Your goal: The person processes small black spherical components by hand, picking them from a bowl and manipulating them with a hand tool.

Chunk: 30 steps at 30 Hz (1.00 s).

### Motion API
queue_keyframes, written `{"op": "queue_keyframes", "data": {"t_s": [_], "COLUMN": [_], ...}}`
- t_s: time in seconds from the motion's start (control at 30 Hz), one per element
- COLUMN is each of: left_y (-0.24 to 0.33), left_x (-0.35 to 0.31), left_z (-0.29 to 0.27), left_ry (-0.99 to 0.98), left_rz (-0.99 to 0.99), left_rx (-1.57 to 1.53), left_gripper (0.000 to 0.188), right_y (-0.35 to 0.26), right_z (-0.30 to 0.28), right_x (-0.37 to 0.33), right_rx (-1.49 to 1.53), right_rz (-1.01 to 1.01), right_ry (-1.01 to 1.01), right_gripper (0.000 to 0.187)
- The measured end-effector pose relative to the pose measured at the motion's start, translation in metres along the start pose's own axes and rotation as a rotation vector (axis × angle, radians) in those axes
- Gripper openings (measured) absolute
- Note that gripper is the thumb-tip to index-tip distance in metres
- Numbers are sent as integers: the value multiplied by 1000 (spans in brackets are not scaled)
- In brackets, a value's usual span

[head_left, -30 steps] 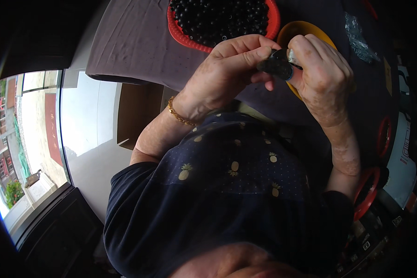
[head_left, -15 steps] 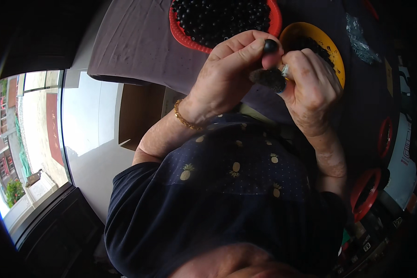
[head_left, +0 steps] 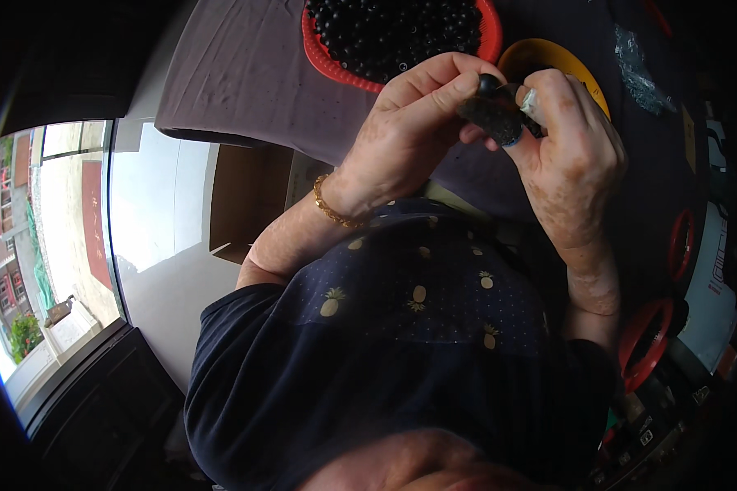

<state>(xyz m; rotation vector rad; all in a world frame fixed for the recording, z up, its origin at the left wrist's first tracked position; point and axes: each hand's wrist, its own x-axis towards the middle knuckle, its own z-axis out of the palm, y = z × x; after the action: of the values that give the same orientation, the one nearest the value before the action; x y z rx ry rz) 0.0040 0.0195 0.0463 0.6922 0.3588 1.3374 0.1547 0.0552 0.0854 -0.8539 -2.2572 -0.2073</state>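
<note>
My left hand (head_left: 403,123) pinches a small, shiny black ball (head_left: 489,84) between thumb and forefinger. Close against it, my right hand (head_left: 575,159) is closed on a dark, rough-textured piece (head_left: 498,123), whose kind I cannot make out. A white wrapping (head_left: 531,103) covers part of one right finger. Whether the rough piece touches the ball is hard to tell. Beyond my hands, many similar black balls (head_left: 393,37) fill a red basket (head_left: 329,65). A yellow bowl (head_left: 591,80) stands behind my right hand, which hides much of it.
A dark purple cloth (head_left: 237,74) covers the table. Crumpled clear plastic (head_left: 637,72) lies at the far right. Below the table's left edge is an open cardboard box (head_left: 250,196). Red round rims (head_left: 647,344) show at the lower right, and a window (head_left: 57,245) at the left.
My right hand has shifted slightly right and nearer, turning with the rough piece. The ball has moved slightly right in my left hand's pinch, and more of my right hand now covers the bowl.
</note>
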Motion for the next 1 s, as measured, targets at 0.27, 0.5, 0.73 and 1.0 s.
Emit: {"op": "queue_keyframes", "data": {"t_s": [0.27, 0.5, 0.73, 1.0], "left_y": [-1, -1, -3, -3], "left_x": [0, -1, 0, -1], "left_z": [-2, 1, -1, 3], "left_ry": [10, 9, 8, 74], "left_rz": [75, 80, 78, 66], "left_rx": [97, 107, 105, 159], "left_gripper": [25, 25, 25, 27], "right_y": [-2, -2, -3, 3], "right_z": [-2, -2, -1, 1], "right_x": [1, 0, 0, -7], "right_rx": [-30, -5, -26, 25], "right_rz": [47, 44, 51, -51], "right_ry": [-70, -37, -32, -15], "right_gripper": [36, 34, 32, 27]}}
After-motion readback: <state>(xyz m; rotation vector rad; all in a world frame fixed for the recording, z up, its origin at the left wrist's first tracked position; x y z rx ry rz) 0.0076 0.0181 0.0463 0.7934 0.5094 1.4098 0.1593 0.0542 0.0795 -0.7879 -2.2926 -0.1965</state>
